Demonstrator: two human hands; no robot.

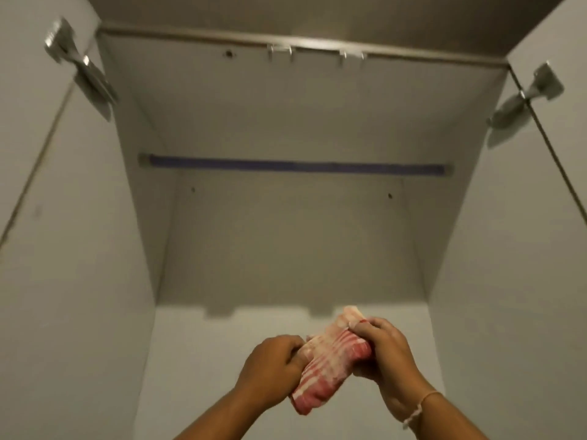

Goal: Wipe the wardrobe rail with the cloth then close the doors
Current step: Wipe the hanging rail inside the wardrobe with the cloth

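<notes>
I look up into an open white wardrobe. A dark blue rail spans its width high up, between the two side walls. Well below it, both my hands hold a folded red-and-white striped cloth. My left hand grips the cloth's lower left part, and my right hand grips its upper right part. The left door and the right door stand swung open at either side.
Metal hinges sit on the left door and on the right door. Two small metal catches hang from the wardrobe's top front edge. The inside of the wardrobe holds no clothes.
</notes>
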